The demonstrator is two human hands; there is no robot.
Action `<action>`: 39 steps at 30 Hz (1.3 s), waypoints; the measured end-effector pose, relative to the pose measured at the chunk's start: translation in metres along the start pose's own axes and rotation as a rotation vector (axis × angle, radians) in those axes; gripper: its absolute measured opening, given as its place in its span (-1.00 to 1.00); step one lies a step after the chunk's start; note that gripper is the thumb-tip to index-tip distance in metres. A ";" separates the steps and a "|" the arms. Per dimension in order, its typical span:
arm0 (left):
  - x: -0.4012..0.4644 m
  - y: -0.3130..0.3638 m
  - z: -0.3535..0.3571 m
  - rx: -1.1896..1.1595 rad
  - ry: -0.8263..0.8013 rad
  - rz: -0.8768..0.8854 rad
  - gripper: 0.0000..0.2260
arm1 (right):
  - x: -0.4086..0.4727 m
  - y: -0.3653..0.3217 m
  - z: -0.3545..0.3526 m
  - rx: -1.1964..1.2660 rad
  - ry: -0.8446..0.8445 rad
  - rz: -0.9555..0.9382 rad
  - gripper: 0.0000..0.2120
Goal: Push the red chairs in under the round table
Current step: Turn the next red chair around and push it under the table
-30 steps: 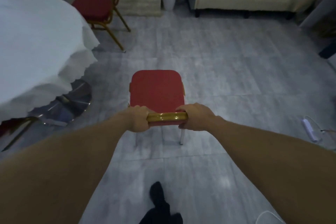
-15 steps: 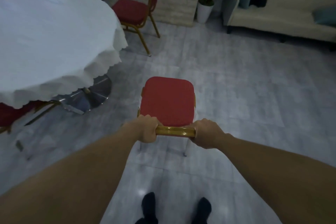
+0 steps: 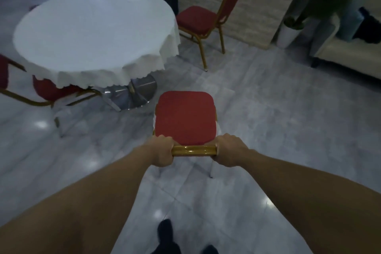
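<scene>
At the centre of the frame, my left hand (image 3: 161,151) and right hand (image 3: 231,150) are both closed around the gold top rail of a red chair (image 3: 185,117), one at each end. The chair stands on the grey floor (image 3: 278,113), just right of the desk's base, not under it. The round white-clothed desk (image 3: 92,33) fills the upper left. A second red chair (image 3: 198,19) stands at its right edge, and a third (image 3: 49,89) sits tucked under its lower left.

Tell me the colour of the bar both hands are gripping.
Shiny gold; the chair's top bar shows best in the head view, above the red seat.
</scene>
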State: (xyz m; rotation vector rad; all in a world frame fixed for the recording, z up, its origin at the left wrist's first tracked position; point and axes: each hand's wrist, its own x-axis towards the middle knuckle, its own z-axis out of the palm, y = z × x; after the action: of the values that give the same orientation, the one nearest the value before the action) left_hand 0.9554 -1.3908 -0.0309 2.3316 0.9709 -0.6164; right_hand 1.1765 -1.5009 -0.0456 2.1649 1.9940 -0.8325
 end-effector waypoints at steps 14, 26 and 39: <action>0.046 0.017 -0.020 -0.195 0.072 -0.209 -0.45 | 0.080 0.049 -0.068 -0.138 -0.101 -0.237 -0.68; 0.092 0.066 -0.036 -0.321 0.133 -0.421 -0.56 | 0.135 0.108 -0.116 -0.262 -0.180 -0.437 -0.67; 0.151 0.090 -0.078 -0.404 0.084 -0.445 -0.43 | 0.199 0.156 -0.161 -0.342 -0.171 -0.549 -0.73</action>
State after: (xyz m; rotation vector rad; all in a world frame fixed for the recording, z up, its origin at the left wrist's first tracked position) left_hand 1.1341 -1.3206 -0.0342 1.8080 1.5181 -0.4359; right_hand 1.3777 -1.2792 -0.0424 1.3370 2.4510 -0.6310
